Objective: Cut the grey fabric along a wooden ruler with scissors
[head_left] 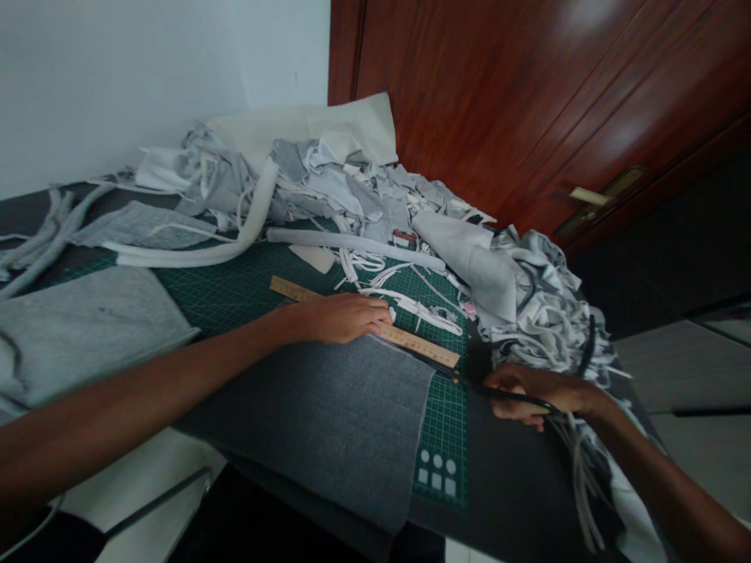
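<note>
My left hand (343,317) lies over a wooden ruler (416,342), fingers together, holding it at the edge of a dark grey fabric piece (328,414). Beneath the ruler and fabric is a green cutting mat (443,430) with a white grid. In my right hand (528,395) are black-handled scissors (481,389), my fingers wrapped round the handles. The blades point left along the fabric's far edge, just below the ruler's right end. How far apart the blades are is hard to make out.
A big heap of grey and white fabric scraps (352,188) runs along the back and right of the dark table (498,477). Padded grey strips (357,241) and white cords (411,303) lie beyond the ruler. Light grey fabric (94,324) sits at left. A wooden door (498,94) stands behind.
</note>
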`<state>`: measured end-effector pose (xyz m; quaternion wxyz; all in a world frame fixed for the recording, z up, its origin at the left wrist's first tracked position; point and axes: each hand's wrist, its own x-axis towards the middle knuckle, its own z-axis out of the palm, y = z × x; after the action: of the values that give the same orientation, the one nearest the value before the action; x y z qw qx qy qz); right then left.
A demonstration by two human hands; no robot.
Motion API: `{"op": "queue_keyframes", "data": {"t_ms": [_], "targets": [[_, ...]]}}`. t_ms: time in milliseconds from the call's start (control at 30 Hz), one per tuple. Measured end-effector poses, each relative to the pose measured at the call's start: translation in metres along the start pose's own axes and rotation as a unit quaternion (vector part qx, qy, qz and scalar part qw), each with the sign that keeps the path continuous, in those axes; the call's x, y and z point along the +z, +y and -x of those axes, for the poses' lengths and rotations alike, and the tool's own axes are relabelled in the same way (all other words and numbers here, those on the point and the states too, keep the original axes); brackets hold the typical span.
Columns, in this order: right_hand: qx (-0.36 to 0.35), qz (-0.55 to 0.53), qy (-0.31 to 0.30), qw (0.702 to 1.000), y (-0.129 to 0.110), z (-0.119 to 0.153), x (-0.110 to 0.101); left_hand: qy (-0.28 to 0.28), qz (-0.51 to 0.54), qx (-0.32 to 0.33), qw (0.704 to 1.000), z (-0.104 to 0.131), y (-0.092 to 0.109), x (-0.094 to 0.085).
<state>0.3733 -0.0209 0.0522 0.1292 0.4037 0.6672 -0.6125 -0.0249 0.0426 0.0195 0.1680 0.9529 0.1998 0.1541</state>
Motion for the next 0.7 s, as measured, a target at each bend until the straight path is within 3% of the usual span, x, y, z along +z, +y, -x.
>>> {"op": "queue_keyframes", "data": {"t_ms": [100, 700], "targets": [[0.012, -0.018, 0.023, 1.000, -0.003, -0.001, 0.001, -0.002, -0.001, 0.002, 1.000, 0.000, 0.000, -0.001], [0.011, -0.017, 0.026, 0.999, -0.016, -0.007, 0.005, 0.006, -0.001, 0.018, 1.000, 0.002, -0.005, 0.003]]}}
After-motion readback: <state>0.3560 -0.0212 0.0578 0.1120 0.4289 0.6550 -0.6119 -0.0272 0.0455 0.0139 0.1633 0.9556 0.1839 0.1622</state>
